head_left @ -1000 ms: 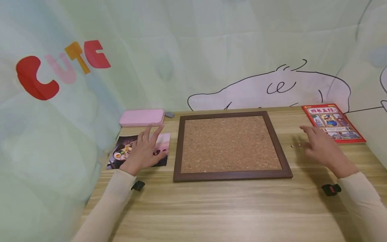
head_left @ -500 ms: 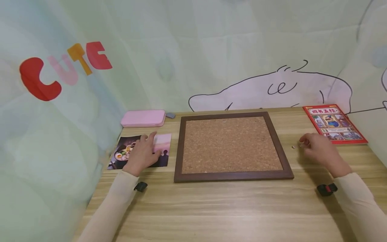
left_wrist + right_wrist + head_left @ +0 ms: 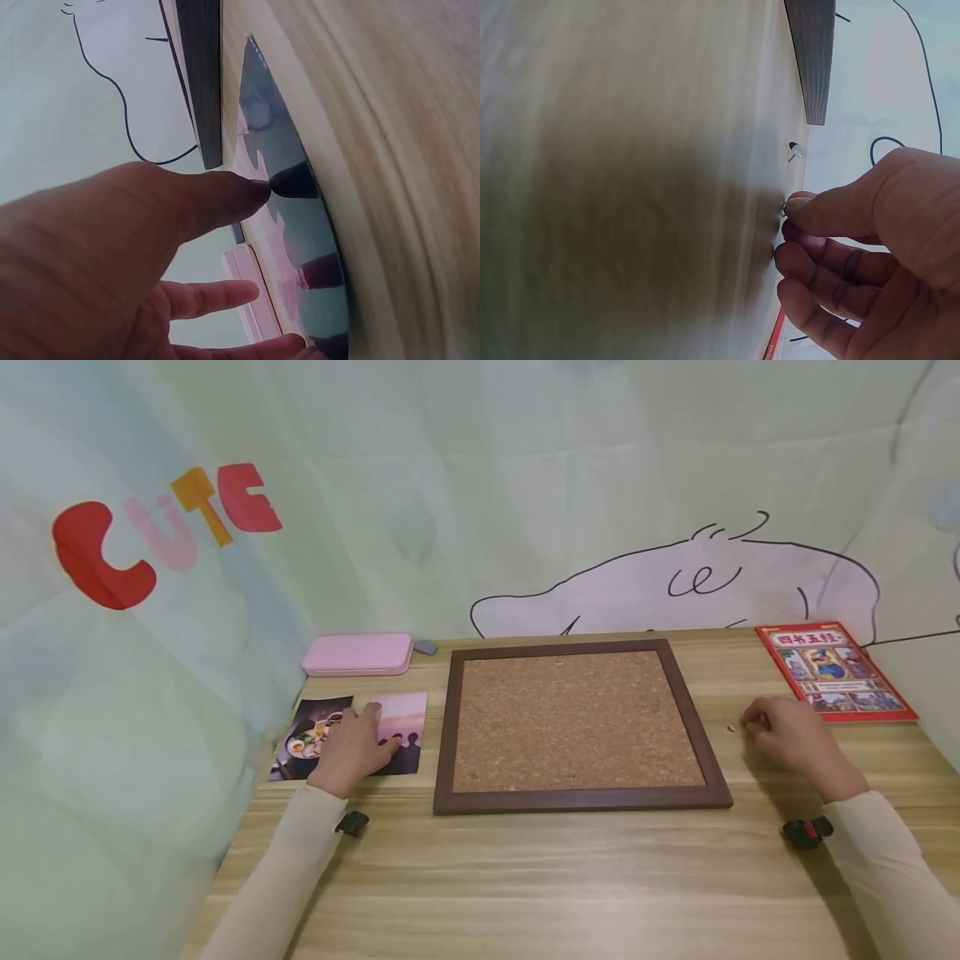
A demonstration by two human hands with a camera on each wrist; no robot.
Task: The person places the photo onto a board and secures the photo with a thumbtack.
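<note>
My left hand [image 3: 350, 750] spans two photos, its thumb and fingertips right at the surface of the pink sunset photo [image 3: 411, 714] with dark silhouettes. Under its other side lies the ramen photo [image 3: 303, 743], partly covered. At the right, my right hand [image 3: 801, 742] is low over the table with its fingers curled in. In the right wrist view, thumb and forefinger pinch a small metal thumbtack [image 3: 784, 211], mostly hidden by the fingertips. Another thumbtack [image 3: 794, 151] lies on the table just beyond them. Between the hands lies a cork board [image 3: 573, 722] in a brown frame.
A pink pencil case [image 3: 358, 655] sits at the back left with a small grey piece [image 3: 425, 647] beside it. The red picture book [image 3: 832, 670] lies at the back right, just beyond the right hand. A printed curtain [image 3: 570, 485] hangs behind the wooden table [image 3: 540, 877].
The right hand has come down to the table, and its fingers have closed on one of two thumbtacks. The left hand has lowered onto the photos.
</note>
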